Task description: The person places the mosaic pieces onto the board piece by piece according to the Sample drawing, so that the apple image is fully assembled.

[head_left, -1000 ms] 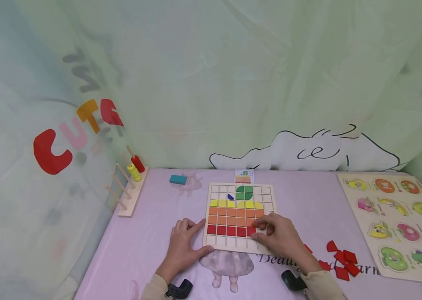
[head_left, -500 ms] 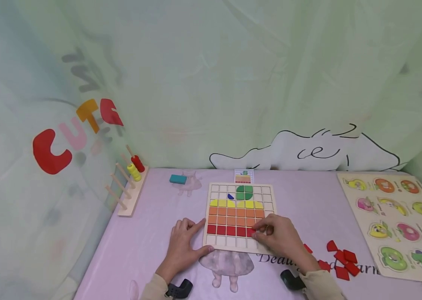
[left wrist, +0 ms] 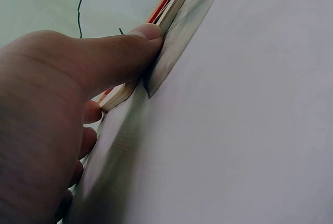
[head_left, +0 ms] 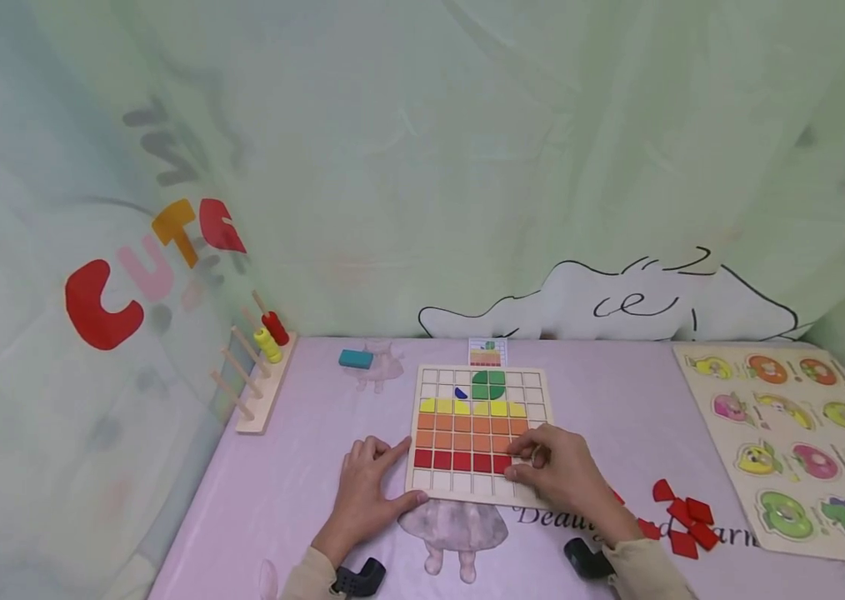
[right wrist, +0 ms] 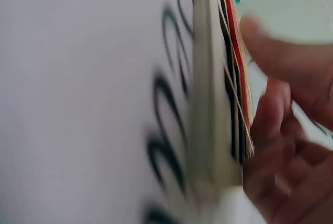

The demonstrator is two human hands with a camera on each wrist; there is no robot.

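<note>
A wooden grid board (head_left: 482, 502) carries rows of yellow, orange and red tiles, with green pieces and one small blue piece higher up. My left hand (head_left: 368, 485) steadies its near left corner, thumb along the front edge and index finger at the left side. In the left wrist view the thumb (left wrist: 130, 52) presses the board's edge. The thumb and index finger of my right hand (head_left: 557, 471) pinch around the right end of the last red square tile (head_left: 501, 463) in the red row. That hand covers the board's near right corner.
Loose red tiles (head_left: 685, 546) lie to the right of my right hand. A fruit puzzle board (head_left: 767, 537) is at the far right. On the left stand a peg rack (head_left: 268, 400) and a teal block (head_left: 356, 359). A small pattern card (head_left: 487, 352) lies behind the grid board.
My right thumb and index finger have shifted slightly right at the last red tile, showing more of it. The left hand has stayed in place.
</note>
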